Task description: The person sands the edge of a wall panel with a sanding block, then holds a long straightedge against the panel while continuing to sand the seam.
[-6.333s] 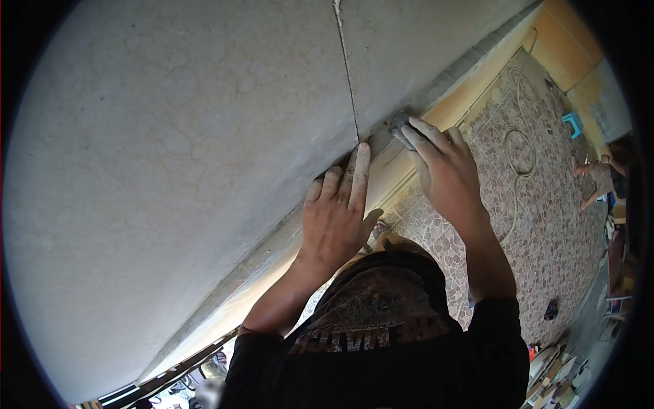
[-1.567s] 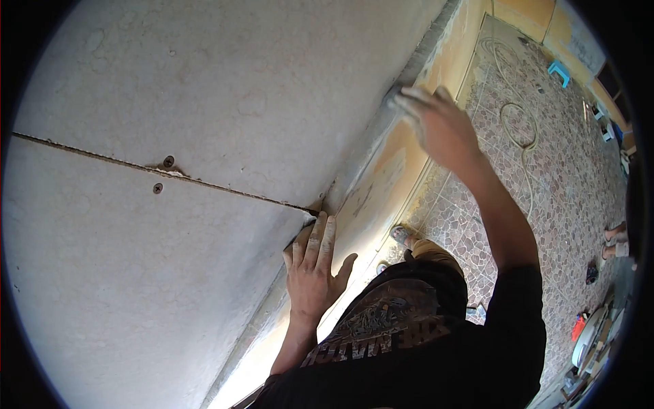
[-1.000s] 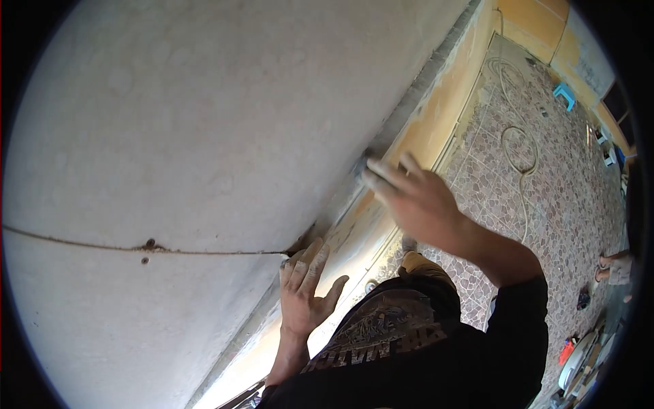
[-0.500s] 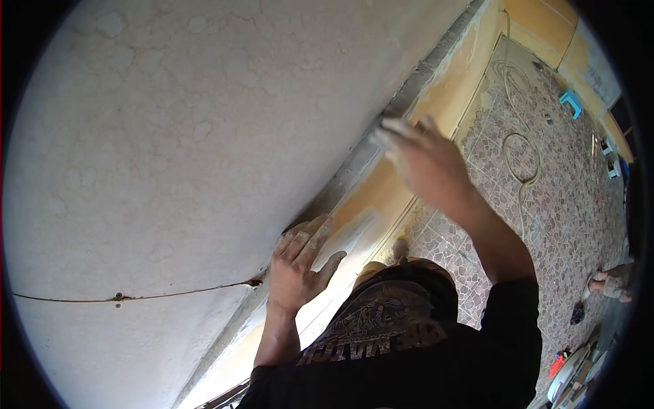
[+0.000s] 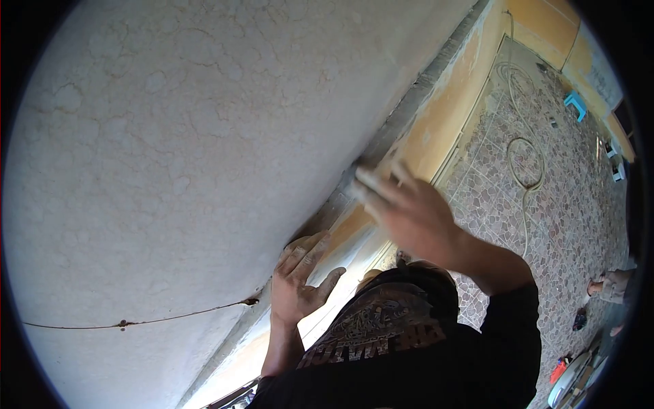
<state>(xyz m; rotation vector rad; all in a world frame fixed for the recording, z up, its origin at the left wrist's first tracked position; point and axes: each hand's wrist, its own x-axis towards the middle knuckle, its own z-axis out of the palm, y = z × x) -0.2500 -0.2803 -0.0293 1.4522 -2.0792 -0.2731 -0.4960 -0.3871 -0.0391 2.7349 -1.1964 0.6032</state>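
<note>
A large pale mottled panel (image 5: 191, 136) fills the left of the view, with a grey strip (image 5: 388, 133) along its edge and a worn yellow wall (image 5: 436, 129) beyond. My left hand (image 5: 298, 283), dusty with whitish powder, rests on the grey strip with fingers laid over it and thumb apart. Farther along the same strip is my right hand (image 5: 409, 211), its fingertips at the panel's edge. Motion smears those fingers, and a dark blur lies at their tips; whether they hold something cannot be made out.
A hose (image 5: 524, 163) lies looped on the stone-patterned floor (image 5: 565, 225). A blue stool (image 5: 575, 105) stands at the far right. Another person's leg (image 5: 610, 286) shows at the right edge, above a white round container (image 5: 571, 378). A dark seam (image 5: 170, 318) crosses the panel.
My right hand has moved down along the strip, closer to my left hand. My left hand stays on the strip. The view has shifted slightly.
</note>
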